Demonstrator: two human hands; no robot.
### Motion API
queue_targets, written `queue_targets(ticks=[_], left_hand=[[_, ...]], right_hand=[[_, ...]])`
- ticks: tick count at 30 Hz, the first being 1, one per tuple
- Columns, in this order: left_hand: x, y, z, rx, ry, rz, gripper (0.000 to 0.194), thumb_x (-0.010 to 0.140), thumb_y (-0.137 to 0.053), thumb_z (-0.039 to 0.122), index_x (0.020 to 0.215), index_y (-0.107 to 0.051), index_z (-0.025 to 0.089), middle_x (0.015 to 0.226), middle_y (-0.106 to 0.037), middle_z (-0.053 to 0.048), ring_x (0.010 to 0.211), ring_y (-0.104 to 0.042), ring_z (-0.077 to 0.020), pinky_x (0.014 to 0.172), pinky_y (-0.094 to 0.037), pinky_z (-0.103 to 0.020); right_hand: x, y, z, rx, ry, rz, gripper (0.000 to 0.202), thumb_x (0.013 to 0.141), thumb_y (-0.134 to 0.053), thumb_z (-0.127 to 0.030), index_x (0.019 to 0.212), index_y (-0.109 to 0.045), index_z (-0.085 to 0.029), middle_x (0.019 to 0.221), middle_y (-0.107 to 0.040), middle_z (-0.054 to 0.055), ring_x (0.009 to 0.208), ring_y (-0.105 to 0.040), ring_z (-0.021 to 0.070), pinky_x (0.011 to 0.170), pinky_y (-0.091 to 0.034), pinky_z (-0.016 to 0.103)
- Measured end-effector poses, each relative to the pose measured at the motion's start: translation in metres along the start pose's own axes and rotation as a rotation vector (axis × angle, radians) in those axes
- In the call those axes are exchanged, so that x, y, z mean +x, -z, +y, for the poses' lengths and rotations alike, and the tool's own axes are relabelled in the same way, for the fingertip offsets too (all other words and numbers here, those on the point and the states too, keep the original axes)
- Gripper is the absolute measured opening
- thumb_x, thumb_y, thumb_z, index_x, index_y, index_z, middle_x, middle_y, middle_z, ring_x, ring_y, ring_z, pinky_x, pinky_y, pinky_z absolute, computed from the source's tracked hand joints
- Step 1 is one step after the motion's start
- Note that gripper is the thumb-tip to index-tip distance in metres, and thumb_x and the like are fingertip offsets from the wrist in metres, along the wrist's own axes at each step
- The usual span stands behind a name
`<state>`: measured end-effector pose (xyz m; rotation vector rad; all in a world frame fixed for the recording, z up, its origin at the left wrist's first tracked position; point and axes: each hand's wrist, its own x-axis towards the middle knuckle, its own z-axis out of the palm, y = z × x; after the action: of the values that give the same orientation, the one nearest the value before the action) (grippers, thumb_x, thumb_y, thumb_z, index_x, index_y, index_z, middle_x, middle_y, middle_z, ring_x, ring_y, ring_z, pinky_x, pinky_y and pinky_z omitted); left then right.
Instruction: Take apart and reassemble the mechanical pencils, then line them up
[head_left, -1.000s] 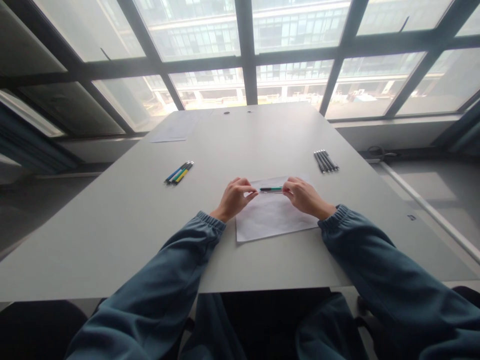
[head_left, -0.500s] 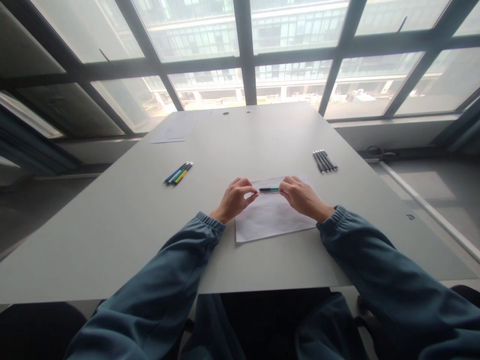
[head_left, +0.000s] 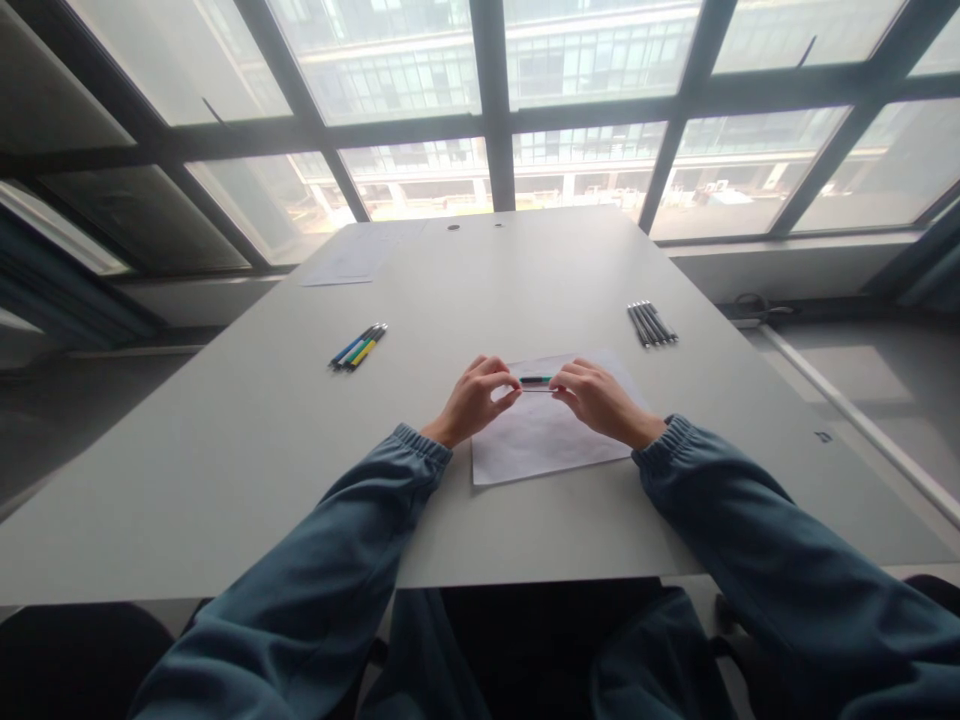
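Observation:
A pen (head_left: 535, 380) with a black part and a teal part lies level between my two hands, over a white sheet of paper (head_left: 540, 445). My left hand (head_left: 481, 392) pinches at its black end, thumb and forefinger together. At the teal end, my right hand (head_left: 592, 395) is closed with thumb and fingertips, which hide that end. Just below the pen a thin dark line spans the gap between the fingertips; whether it is a refill or a shadow I cannot tell.
Several coloured pens (head_left: 358, 348) lie in a group on the white table (head_left: 247, 470) to the left. Several grey-black pens (head_left: 652, 324) lie side by side at the right. Another paper (head_left: 341, 265) rests at the far left, before the windows.
My right hand has moved slightly left along the pen, so less of it shows between my hands. My left hand stays almost in place. The thin line below the pen is now plainer.

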<state>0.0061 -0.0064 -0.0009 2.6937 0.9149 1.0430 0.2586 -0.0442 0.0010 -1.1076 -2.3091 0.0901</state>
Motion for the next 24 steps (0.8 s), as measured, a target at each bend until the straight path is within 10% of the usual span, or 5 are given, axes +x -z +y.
queue_targets(ticks=[16,24], left_hand=[[-0.001,0.0,-0.008,-0.015,0.258,0.189,0.029,0.104,-0.047,0.031,0.106,-0.073,0.019,0.094,-0.068,-0.006,0.09,-0.059,-0.0205,0.09,-0.049,-0.037],[-0.005,-0.007,-0.02,0.058,0.301,-0.046,0.027,0.089,-0.07,0.024,0.115,-0.074,0.022,0.104,-0.072,-0.005,0.101,-0.061,-0.0253,0.097,-0.049,-0.041]], right_hand=[[0.001,-0.002,0.0,0.056,-0.065,0.064,0.017,0.098,-0.057,-0.016,0.086,-0.07,-0.019,0.086,-0.071,0.008,0.086,-0.058,0.0229,0.078,-0.046,0.034],[0.001,-0.001,0.001,0.035,-0.116,0.101,0.018,0.097,-0.058,-0.015,0.083,-0.068,-0.019,0.084,-0.07,0.007,0.087,-0.058,0.0233,0.077,-0.044,0.034]])
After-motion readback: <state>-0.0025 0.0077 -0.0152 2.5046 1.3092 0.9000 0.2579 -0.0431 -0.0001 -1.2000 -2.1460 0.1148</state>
